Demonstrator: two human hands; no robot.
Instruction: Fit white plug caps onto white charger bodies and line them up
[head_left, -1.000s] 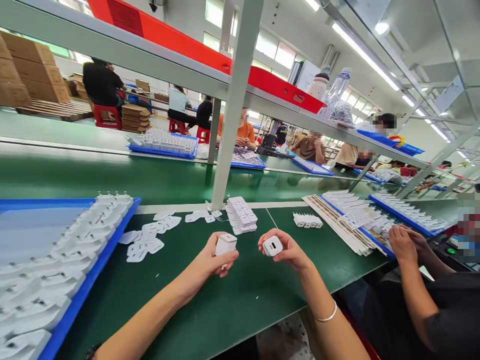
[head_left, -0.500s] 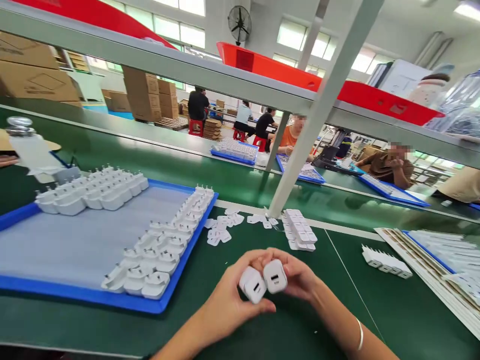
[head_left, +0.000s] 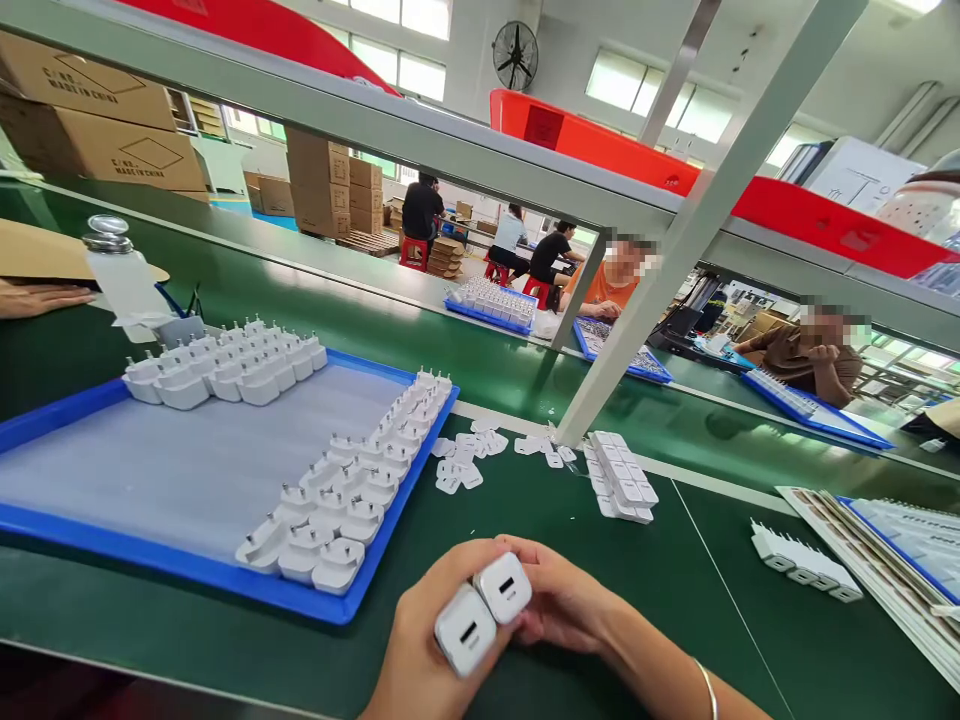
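Two white USB wall chargers are held side by side, their port faces turned toward me. My left hand [head_left: 416, 635] is closed around the lower-left charger [head_left: 463, 655]. My right hand [head_left: 566, 605] is closed with its fingers against the upper-right charger [head_left: 510, 567], and the far fingertips are hidden. Left of my hands, a blue-rimmed tray [head_left: 172, 568] carries rows of white plug-in chargers [head_left: 337, 565] with their pins up. Past my hands lie loose white cards [head_left: 459, 470] and a stacked block of white chargers [head_left: 621, 478].
A pump bottle [head_left: 124, 280] stands at the back left, near another person's hand [head_left: 45, 298]. A slanted post [head_left: 637, 300] rises behind the charger stack. To the right are a row of chargers [head_left: 806, 565] and stacked trays [head_left: 892, 560]. People sit across the green bench.
The two chargers have turned and come lower and nearer, now pressed together with their ports more squarely facing me. My left hand has wrapped further around. The camera view has shifted left.
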